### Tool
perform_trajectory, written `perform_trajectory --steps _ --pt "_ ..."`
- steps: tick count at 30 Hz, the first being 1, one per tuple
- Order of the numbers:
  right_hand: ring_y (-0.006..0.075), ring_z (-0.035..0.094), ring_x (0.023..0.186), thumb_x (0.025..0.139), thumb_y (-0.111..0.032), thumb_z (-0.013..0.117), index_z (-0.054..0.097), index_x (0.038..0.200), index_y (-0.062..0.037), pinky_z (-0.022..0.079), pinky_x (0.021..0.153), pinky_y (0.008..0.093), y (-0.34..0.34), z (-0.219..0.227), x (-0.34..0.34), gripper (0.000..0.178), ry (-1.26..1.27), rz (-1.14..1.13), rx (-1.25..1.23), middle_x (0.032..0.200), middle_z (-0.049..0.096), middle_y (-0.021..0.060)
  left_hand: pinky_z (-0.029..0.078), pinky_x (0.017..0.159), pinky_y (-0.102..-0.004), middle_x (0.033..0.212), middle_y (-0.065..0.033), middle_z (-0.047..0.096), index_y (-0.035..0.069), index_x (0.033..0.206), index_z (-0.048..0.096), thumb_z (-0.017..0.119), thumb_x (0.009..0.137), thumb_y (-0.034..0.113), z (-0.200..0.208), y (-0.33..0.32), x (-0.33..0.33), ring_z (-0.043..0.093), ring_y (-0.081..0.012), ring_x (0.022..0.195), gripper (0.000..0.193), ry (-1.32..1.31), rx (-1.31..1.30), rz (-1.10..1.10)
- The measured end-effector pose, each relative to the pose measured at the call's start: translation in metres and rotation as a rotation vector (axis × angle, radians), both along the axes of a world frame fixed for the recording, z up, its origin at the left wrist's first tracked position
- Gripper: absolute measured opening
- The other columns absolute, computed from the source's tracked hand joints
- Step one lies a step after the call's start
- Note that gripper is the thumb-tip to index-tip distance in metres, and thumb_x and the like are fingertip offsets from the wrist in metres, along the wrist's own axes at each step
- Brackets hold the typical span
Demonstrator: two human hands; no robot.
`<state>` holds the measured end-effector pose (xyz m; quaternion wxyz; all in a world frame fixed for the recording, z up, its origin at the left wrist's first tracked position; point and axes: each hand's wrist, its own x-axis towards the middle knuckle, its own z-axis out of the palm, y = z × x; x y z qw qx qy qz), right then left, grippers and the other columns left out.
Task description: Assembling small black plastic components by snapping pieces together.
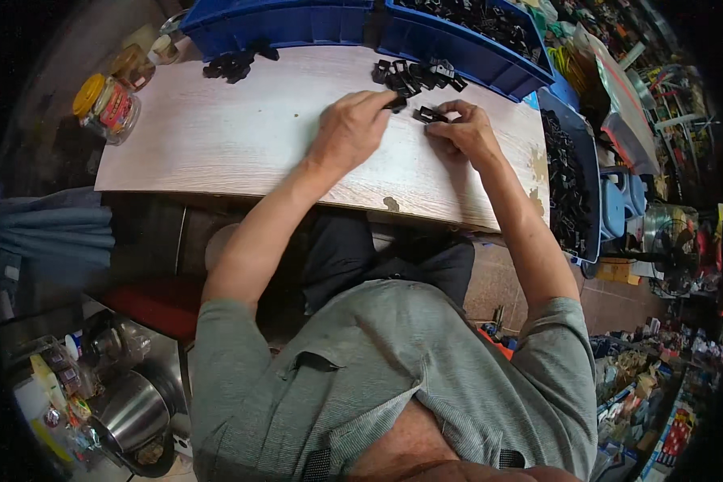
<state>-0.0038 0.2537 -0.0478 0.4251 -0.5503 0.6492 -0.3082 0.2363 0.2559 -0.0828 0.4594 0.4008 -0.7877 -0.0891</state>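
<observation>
Over the wood-grain table (217,128), my left hand (352,128) pinches a small black plastic part (396,104) between thumb and fingers. Close by on the right, my right hand (467,132) grips another black plastic piece (430,115) with an opening in it. Just beyond both hands lies a loose pile of similar black parts (414,76). A smaller heap of dark pieces (234,66) sits at the table's far left. The exact kind of the parts is too small to make out.
Two blue bins stand along the far edge, one at the left (281,28) and one at the right (466,48) filled with black parts. Another full bin (570,177) stands beyond the right edge. A yellow-lidded jar (108,108) is on the left corner.
</observation>
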Motion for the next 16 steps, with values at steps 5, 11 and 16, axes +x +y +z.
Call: perform_trajectory --steps 5,11,16 --pt "0.0108 0.058 0.052 0.078 -0.011 0.082 0.070 0.106 -0.0011 0.043 0.043 0.0280 0.005 -0.001 0.007 0.032 0.005 0.060 0.033 0.068 0.065 0.0039 0.060 0.082 -0.0380 0.105 -0.0103 0.076 0.007 0.113 0.074 0.066 0.094 0.012 -0.002 -0.013 -0.033 0.073 -0.0252 0.093 0.021 -0.167 -0.021 -0.059" --pt "0.0090 0.058 0.056 0.079 -0.009 0.081 0.071 0.108 0.0013 0.045 0.048 0.0253 0.008 -0.006 0.005 0.032 -0.011 0.081 -0.019 0.075 0.068 0.0047 0.059 0.078 -0.0421 0.100 -0.0097 0.074 0.007 0.111 0.072 0.065 0.091 0.008 -0.002 -0.020 -0.043 0.072 -0.0295 0.092 0.021 -0.265 -0.033 -0.212" --pt "0.0074 0.054 0.051 0.082 -0.012 0.081 0.072 0.107 -0.0021 0.039 0.046 0.0223 0.007 -0.013 0.006 0.028 -0.035 0.106 -0.012 0.074 0.069 0.0024 0.059 0.078 -0.0406 0.102 -0.0116 0.074 0.009 0.114 0.071 0.067 0.091 0.008 -0.014 -0.018 -0.035 0.073 -0.0289 0.090 0.024 -0.135 -0.062 -0.243"
